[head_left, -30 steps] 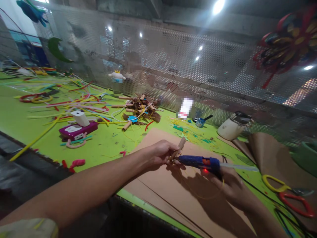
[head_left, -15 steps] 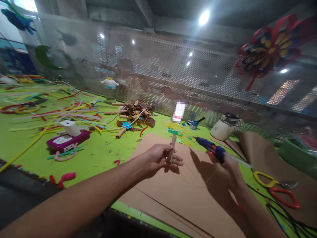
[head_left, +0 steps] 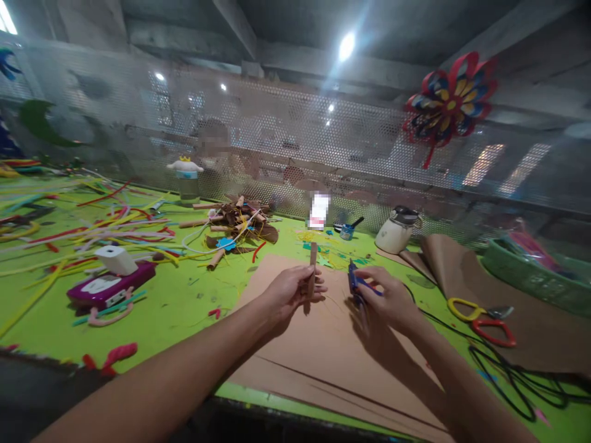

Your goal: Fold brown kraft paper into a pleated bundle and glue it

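My left hand point(head_left: 290, 292) pinches a small brown paper stick point(head_left: 313, 264) and holds it upright above a brown cardboard sheet point(head_left: 318, 357). Just to its right, my right hand point(head_left: 390, 301) is closed round a blue glue gun point(head_left: 354, 284), whose nozzle points up and away from me, a short gap from the stick. Both forearms reach in over the near edge of the green table point(head_left: 184, 295).
A pile of brown paper rolls point(head_left: 240, 224), coloured foam strips point(head_left: 92, 227), a purple box with a white block point(head_left: 108, 283), a cream kettle point(head_left: 397, 231), scissors point(head_left: 482, 317), a black cable point(head_left: 512, 375), brown paper point(head_left: 462, 271) and a green basket point(head_left: 535, 271) lie around. A perforated metal screen point(head_left: 295, 141) backs the table.
The glue gun's nozzle has come off the stick and the gun has swung upright. My left hand has raised the stick to vertical. The camera has tilted up and to the right.
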Demonstrator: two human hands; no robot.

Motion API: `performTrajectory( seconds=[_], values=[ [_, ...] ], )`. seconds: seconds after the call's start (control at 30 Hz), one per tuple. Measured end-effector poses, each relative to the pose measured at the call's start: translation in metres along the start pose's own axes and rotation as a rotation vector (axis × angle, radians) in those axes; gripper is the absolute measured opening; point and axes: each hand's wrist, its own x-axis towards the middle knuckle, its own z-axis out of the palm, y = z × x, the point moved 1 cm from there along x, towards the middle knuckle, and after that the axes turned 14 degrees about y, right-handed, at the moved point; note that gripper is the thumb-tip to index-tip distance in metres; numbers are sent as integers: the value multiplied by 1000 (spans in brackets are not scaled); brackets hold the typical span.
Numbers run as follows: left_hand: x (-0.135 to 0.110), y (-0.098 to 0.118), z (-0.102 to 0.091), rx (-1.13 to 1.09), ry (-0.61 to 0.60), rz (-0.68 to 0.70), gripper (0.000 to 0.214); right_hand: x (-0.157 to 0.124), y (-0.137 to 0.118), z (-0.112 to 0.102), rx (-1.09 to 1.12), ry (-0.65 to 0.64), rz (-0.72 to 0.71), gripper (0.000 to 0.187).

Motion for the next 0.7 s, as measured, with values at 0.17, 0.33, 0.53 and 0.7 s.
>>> performTrajectory(
  seconds=[0.17,0.33,0.53,0.7],
  values=[
    [-1,-5,5,-15,-30,132,16,2,-58,43,214,-147,195,31],
    [-2,-8,8,-82,-66,136,13,-1,-57,76,313,-72,306,22],
    [-5,-7,10,-77,-15,82,16,-16,-57,83,700,-46,552,18],
    [0,-9,7,-105,3,-7,14,-23,-64,80,900,-34,714,23]
  ],
)
